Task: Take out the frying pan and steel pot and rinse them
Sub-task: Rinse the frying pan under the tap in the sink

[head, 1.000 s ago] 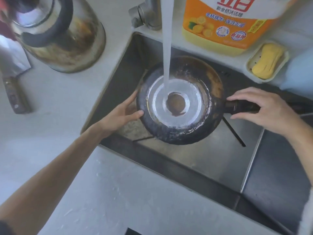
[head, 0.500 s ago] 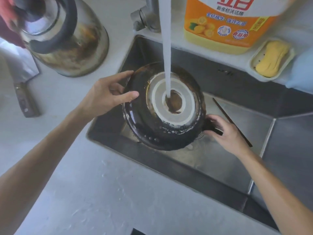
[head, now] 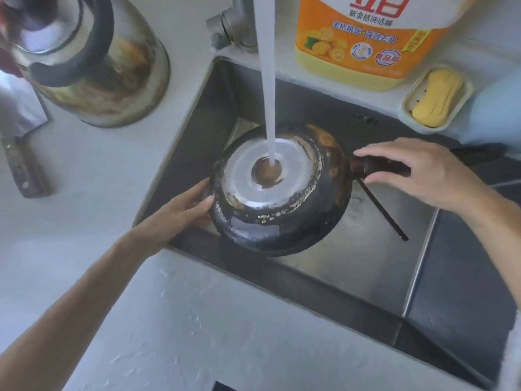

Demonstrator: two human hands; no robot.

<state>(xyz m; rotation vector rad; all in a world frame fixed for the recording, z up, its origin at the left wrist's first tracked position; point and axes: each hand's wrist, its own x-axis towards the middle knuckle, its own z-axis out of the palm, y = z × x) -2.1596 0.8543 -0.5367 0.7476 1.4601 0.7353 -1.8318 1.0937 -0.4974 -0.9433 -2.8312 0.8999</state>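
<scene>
From the head camera, a round, blackened frying pan [head: 282, 198] sat upside down in the steel sink [head: 363, 266], a smooth column of tap water [head: 267, 80] striking its shiny silver base. The left hand [head: 174, 213] pressed straight fingers against the pan's left rim. The right hand [head: 423, 173] curled around its dark handle. A scorched, rounded metal kettle [head: 93, 60] stood on the pale countertop [head: 98, 221], near an orange detergent jug [head: 363, 38] and yellow soap [head: 437, 97].
</scene>
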